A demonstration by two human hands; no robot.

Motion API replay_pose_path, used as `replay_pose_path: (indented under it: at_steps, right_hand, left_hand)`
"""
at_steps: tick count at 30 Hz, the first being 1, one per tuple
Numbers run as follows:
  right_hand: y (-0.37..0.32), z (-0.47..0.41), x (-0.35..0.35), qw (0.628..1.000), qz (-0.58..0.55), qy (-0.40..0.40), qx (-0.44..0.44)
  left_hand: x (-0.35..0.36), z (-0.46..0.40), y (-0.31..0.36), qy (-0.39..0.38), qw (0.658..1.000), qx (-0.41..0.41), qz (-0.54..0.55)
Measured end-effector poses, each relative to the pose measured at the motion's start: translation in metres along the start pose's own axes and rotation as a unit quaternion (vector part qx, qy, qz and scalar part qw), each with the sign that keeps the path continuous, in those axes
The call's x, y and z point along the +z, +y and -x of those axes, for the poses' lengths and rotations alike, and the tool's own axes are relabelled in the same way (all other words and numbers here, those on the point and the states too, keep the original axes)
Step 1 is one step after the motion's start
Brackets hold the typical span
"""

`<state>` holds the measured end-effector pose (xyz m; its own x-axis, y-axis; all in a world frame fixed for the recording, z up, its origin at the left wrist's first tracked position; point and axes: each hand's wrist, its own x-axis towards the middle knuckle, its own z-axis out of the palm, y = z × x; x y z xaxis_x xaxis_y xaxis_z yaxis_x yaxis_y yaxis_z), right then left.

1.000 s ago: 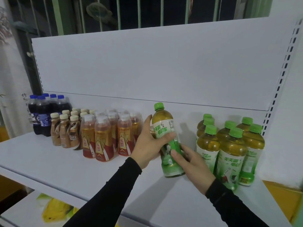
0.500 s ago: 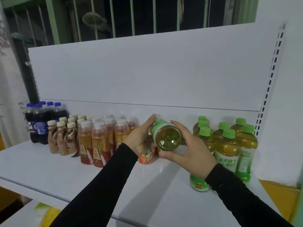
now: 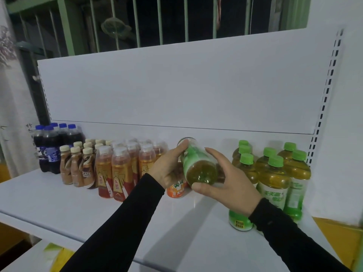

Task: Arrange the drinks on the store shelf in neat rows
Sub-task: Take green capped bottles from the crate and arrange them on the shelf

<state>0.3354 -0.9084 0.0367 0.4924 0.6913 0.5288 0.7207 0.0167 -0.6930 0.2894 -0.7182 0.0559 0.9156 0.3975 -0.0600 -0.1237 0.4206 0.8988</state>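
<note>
A second ago the green tea bottle (image 3: 198, 167) stood upright in both hands; half a second ago it was already tipped over, and it now lies near level above the shelf, base toward the camera, cap end pointing at the back panel. The left hand (image 3: 169, 169) grips its far, label end from nine o'clock with thumb on top, and the right hand (image 3: 225, 185) grips the base from three o'clock, thumb beneath and fingers arched over. Both sleeves are black.

The white metal shelf (image 3: 68, 211) carries, from nine o'clock inward, blue-capped cola bottles (image 3: 51, 154), cream-capped coffee bottles (image 3: 78, 169), and amber drinks with red and gold labels (image 3: 117, 173). At three o'clock stands a cluster of green-capped tea bottles (image 3: 275, 177). A plain white back panel (image 3: 176, 85) rises behind, with a slotted upright (image 3: 326, 95) at its right edge; green window bars (image 3: 137, 22) and darkness show at twelve o'clock. A lower shelf shows at seven o'clock.

An orange-labelled bottle (image 3: 175, 190) is mostly hidden behind the left wrist. The held bottle's cap is out of sight, and the right forearm covers part of the nearest tea bottle. Label print is too blurred to read.
</note>
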Motion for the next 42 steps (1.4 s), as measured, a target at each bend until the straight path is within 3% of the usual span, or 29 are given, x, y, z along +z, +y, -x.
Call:
replay_pose_path:
  at_steps: [4,9,16,23,31,42]
  right_hand:
    - [0.009,-0.004,0.001,0.981,-0.166,-0.033,0.094]
    - [0.027,-0.011,0.007,0.977,-0.177,-0.03,0.112]
    - [0.043,-0.007,0.028,0.99,-0.103,0.05,0.086]
    - [0.056,-0.015,0.04,0.987,-0.082,0.12,0.064]
    - [0.053,-0.012,0.041,0.991,-0.053,0.109,0.055]
    - [0.029,-0.014,0.02,0.999,-0.022,0.002,0.033]
  left_hand:
    - [0.007,0.016,0.001,-0.023,0.985,0.122,-0.118]
    - [0.012,0.033,-0.003,-0.11,0.953,0.195,-0.203]
    - [0.011,0.044,0.005,-0.111,0.898,0.292,-0.309]
    - [-0.002,0.053,-0.003,-0.145,0.866,0.321,-0.356]
    - [-0.002,0.056,0.002,-0.135,0.864,0.329,-0.357]
    - [0.038,0.032,0.066,-0.01,0.833,0.384,-0.398]
